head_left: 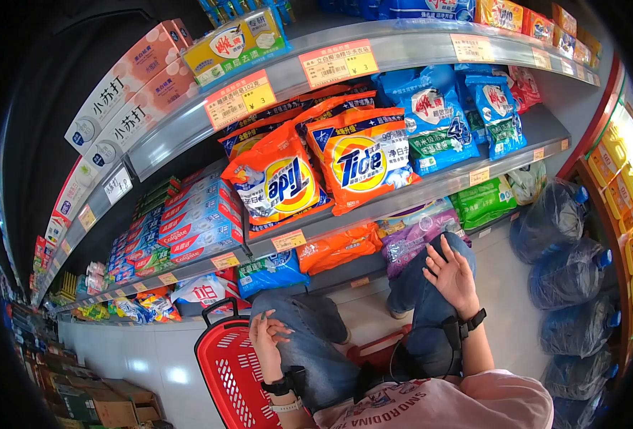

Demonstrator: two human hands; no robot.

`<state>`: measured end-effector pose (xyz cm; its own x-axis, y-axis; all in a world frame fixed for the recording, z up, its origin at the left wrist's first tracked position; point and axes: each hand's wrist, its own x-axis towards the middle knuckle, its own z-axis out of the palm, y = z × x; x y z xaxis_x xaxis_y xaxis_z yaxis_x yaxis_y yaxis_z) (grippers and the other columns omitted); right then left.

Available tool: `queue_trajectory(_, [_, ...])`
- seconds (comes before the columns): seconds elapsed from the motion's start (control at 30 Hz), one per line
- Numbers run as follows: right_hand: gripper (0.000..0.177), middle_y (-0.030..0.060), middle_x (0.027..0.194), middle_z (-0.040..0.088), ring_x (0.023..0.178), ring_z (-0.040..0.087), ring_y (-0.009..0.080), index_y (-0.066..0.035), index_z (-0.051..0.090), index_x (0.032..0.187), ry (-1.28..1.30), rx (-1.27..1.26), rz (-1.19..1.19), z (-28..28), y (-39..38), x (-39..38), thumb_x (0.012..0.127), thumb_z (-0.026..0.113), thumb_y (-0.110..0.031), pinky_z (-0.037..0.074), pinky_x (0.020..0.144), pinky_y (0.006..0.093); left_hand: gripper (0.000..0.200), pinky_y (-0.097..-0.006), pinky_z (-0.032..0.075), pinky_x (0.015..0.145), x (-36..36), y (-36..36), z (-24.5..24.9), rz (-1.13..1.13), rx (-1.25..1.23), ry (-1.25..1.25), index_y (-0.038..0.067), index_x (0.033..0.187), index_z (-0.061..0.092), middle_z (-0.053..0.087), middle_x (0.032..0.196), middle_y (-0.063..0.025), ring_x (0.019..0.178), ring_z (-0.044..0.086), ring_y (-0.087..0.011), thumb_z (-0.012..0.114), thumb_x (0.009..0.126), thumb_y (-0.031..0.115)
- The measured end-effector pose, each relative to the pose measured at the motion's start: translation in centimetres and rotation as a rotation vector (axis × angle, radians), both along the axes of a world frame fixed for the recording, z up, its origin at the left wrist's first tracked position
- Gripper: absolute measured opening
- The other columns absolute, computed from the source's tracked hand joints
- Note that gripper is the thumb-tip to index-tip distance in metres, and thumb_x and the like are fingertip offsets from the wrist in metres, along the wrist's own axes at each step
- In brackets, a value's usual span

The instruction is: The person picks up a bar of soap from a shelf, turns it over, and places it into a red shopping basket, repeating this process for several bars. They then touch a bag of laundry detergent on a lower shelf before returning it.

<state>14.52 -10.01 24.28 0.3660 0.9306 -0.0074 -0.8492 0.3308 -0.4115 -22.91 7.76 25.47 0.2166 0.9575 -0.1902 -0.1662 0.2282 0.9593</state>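
Note:
My left hand [268, 338] rests by my left knee with its fingers apart and holds nothing. Just beside it stands a red plastic shopping basket [234, 379]. My right hand [451, 275] is raised over my right knee, palm up, fingers spread, also holding nothing. A purple bag [415, 242] on the bottom shelf lies just beyond it. Ahead, on the middle shelf, are two orange Tide detergent bags, a left one [277, 179] and a right one [363, 159]. Blue detergent bags [431, 121] stand to their right.
Colgate toothpaste boxes [198, 218] are stacked left of the Tide bags. Soap packs [234, 44] line the upper shelf. An orange bag [339, 244] and a green bag [484, 201] lie low down. Several large water bottles [570, 268] stand along the right. Cardboard boxes [116, 407] sit at lower left.

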Motion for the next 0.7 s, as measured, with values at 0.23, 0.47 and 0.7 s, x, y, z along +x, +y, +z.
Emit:
queue_trajectory(0.23, [0.051, 0.0103, 0.131, 0.046, 0.112, 0.050, 0.0225, -0.019, 0.033, 0.139, 0.011, -0.006, -0.001, 0.21, -0.01, -0.07, 0.092, 0.047, -0.033, 0.040, 0.097, 0.0404, 0.030, -0.0226, 0.049, 0.039, 0.02, -0.04, -0.04, 0.010, -0.008, -0.010, 0.000, 0.106, 0.055, 0.062, 0.073, -0.0081, 0.056, 0.064, -0.0176, 0.049, 0.092, 0.026])
queue_trajectory(0.47, [0.050, 0.0102, 0.132, 0.046, 0.111, 0.050, 0.0226, -0.019, 0.033, 0.138, 0.016, 0.003, 0.005, 0.08, 0.01, -0.02, 0.092, 0.046, -0.033, 0.041, 0.096, 0.0400, 0.030, -0.0223, 0.049, 0.039, 0.03, -0.05, 0.00, 0.006, -0.009, -0.012, 0.000, 0.106, 0.055, 0.062, 0.073, -0.0078, 0.056, 0.064, -0.0175, 0.049, 0.093, 0.026])
queue_trajectory(0.7, [0.050, 0.0104, 0.132, 0.046, 0.111, 0.050, 0.0226, -0.019, 0.033, 0.138, 0.010, -0.006, 0.000, 0.11, -0.01, -0.05, 0.092, 0.046, -0.034, 0.041, 0.095, 0.0398, 0.030, -0.0222, 0.049, 0.039, 0.12, -0.09, 0.16, 0.009, -0.006, -0.002, 0.000, 0.106, 0.055, 0.062, 0.072, -0.0078, 0.056, 0.063, -0.0171, 0.049, 0.092, 0.027])
